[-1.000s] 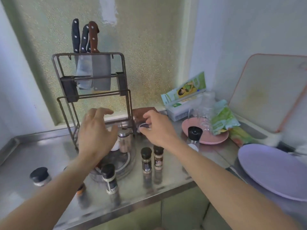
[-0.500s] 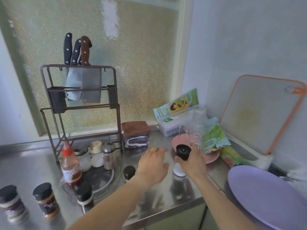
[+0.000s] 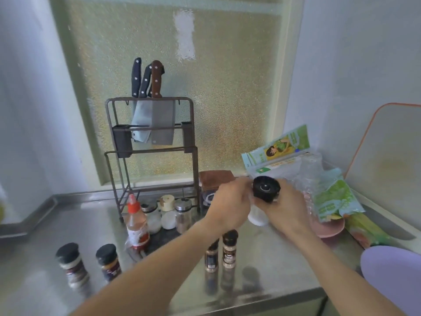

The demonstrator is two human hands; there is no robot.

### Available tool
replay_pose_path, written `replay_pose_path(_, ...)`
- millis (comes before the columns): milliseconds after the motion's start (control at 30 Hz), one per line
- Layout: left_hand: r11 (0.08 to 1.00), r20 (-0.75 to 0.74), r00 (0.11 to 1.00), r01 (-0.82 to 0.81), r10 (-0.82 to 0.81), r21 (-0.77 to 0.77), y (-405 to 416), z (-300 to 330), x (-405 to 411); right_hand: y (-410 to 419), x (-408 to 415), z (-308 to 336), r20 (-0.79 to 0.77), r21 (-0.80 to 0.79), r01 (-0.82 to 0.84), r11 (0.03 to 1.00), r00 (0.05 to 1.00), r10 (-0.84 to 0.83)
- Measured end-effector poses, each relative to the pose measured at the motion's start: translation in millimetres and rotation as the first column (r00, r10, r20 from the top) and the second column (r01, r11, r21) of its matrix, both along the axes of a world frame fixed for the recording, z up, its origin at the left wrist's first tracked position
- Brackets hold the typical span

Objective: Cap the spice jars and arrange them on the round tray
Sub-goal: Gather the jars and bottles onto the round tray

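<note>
Both hands meet at a white jar [image 3: 258, 216] lifted above the steel counter [image 3: 273, 252]. The right hand [image 3: 286, 208] wraps its body; the left hand [image 3: 230, 207] pinches its black cap [image 3: 266, 189]. To seat the cap well, the jar should probably stay upright while the cap turns squarely. Four capped jars stand on the counter nearer the viewer. The tray [image 3: 168, 234], behind and left, holds a red-capped bottle [image 3: 136, 221] and three jars.

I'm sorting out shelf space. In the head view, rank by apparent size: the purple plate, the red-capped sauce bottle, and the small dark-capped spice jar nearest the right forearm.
1. purple plate, though cut off and nearer the camera
2. red-capped sauce bottle
3. dark-capped spice jar
</note>
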State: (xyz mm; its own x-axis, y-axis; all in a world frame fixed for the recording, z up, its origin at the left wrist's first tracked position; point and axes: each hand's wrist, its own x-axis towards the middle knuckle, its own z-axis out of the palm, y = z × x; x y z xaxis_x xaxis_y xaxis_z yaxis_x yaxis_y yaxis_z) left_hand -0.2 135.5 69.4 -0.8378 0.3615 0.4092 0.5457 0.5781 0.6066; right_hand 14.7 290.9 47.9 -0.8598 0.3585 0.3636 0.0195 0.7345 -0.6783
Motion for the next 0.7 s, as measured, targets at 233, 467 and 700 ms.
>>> replay_pose_path(233, 0.966, 0.134, 0.965, -0.24, 0.226, 0.094, -105.8, 54.3, -0.5, -103.3, -36.8, 39.6, 0.003, -0.047, -0.258, 0.965, 0.966, 0.258)
replay_pose_path(467, 0.961, 0.42, 0.869, -0.274, 0.259, -0.026, -157.4, 9.2, -10.0, -159.9, -57.8, -11.1, 0.239, 0.022, -0.358, 0.934, 0.909, 0.342)
replay_pose_path(700, 0.959, 0.438, 0.854, -0.241, 0.281, -0.145, -152.1, -20.3, -16.9, -165.1, -62.3, -38.0, 0.359, 0.016, -0.328, 0.944, 0.883, 0.301)
